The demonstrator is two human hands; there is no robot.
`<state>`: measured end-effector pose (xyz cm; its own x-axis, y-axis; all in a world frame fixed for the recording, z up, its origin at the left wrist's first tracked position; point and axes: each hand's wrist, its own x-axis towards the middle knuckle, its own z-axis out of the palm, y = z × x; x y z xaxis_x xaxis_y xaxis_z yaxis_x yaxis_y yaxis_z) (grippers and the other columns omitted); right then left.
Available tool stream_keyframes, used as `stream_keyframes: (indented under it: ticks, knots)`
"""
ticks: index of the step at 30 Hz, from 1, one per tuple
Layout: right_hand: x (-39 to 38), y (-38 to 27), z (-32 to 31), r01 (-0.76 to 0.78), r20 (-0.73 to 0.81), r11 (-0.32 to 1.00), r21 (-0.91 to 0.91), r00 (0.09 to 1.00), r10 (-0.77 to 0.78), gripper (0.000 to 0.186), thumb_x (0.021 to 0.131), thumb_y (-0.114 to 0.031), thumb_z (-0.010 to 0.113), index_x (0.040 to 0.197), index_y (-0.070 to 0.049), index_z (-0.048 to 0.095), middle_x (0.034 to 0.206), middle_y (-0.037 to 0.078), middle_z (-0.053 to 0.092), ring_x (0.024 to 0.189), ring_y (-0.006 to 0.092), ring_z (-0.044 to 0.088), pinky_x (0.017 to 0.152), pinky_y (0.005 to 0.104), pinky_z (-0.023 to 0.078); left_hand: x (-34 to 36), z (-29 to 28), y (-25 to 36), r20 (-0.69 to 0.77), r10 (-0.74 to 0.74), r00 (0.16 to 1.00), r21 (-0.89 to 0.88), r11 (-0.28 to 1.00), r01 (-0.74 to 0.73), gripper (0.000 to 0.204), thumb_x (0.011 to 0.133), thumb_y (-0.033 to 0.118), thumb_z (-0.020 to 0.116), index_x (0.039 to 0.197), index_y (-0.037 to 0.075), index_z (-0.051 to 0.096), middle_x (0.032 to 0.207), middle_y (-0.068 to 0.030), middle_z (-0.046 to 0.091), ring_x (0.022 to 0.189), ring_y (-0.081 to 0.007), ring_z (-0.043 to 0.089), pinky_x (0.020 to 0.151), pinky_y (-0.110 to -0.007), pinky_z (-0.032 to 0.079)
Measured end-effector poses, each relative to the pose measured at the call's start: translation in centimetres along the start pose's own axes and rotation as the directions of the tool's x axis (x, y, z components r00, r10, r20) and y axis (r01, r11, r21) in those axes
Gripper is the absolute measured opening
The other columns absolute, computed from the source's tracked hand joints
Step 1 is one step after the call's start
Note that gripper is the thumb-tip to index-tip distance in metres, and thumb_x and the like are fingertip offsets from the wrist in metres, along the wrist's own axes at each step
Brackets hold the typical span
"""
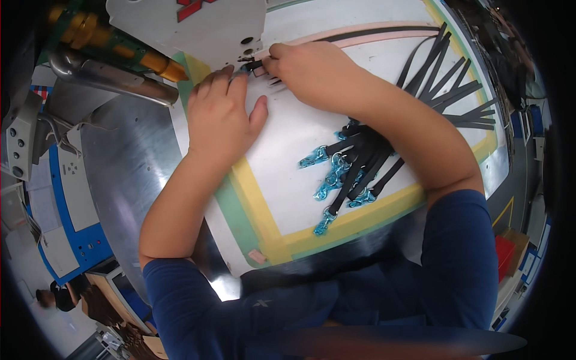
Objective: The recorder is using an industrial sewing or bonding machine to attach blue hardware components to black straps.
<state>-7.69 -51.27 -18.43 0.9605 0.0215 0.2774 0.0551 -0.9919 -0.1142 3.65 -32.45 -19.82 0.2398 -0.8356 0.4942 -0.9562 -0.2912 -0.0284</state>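
My left hand (222,114) lies low over the white work board (288,210), its fingers stretched forward and its thumb apart. Its fingertips reach a small blue-wrapped metal clip (245,68) at the strap's end, partly hidden. My right hand (315,75) pinches the black strap (372,30) close to that clip, beneath the white machine head's edge; the fingertips are partly hidden. From there the strap runs right along a pink strip. Below my right forearm lies a fanned bundle of black straps (375,153) with several blue-wrapped clips (333,174) at their near ends.
The white machine head (192,30) hangs just beyond my hands. A metal cylinder (114,78) and a brass-coloured rod (144,57) stand at the left. Yellow and green tape (258,213) borders the board. A person (57,297) is far off at lower left.
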Motion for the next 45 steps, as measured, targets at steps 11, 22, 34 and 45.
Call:
stream_keyframes:
  ticks: [11,22,34,45]
  knots:
    - [0.1,-0.1,0.1,-0.025,0.009,1.000,-0.007,1.000,0.025,0.019,0.094,-0.010,0.059,0.100,-0.005,0.076,0.103,0.013,0.068,0.090,0.0322,0.073,0.075,0.0437,0.059,0.5,-0.2,0.4,0.245,-0.071,0.967,-0.100,0.990,0.098,0.064,0.090,0.040,0.071,0.141,0.003,0.061,0.139,-0.0147,0.063,0.121,-0.0352,0.062,0.104,-0.047,0.045]
    - [-0.1,-0.7,0.0,-0.041,0.033,0.999,-0.016,0.999,0.042,0.017,0.094,-0.011,0.061,0.100,-0.005,0.076,0.101,0.013,0.068,0.092,0.0318,0.072,0.077,0.0422,0.059,0.4,-0.2,0.6,0.244,-0.080,0.966,-0.047,0.994,0.094,0.064,0.091,0.043,0.068,0.141,0.003,0.060,0.137,-0.0134,0.063,0.123,-0.0318,0.060,0.103,-0.048,0.045]
    - [-0.2,-1.0,-0.3,-0.086,0.073,0.996,-0.037,0.993,0.088,0.022,0.088,-0.006,0.062,0.107,-0.003,0.071,0.103,0.013,0.070,0.091,0.0321,0.073,0.076,0.0410,0.060,0.7,-0.2,0.9,0.285,-0.096,0.954,-0.044,0.993,0.114,0.062,0.092,0.042,0.068,0.139,0.001,0.061,0.136,-0.0119,0.064,0.120,-0.0305,0.061,0.101,-0.046,0.047]
    - [0.2,-1.0,-0.2,-0.062,0.061,0.997,-0.041,0.996,0.064,0.022,0.088,-0.007,0.061,0.107,-0.002,0.071,0.104,0.013,0.069,0.089,0.0334,0.073,0.075,0.0415,0.060,0.5,0.2,0.7,0.236,-0.091,0.967,-0.039,0.994,0.103,0.060,0.090,0.040,0.069,0.135,0.001,0.064,0.132,-0.0121,0.065,0.118,-0.0294,0.063,0.098,-0.045,0.048]
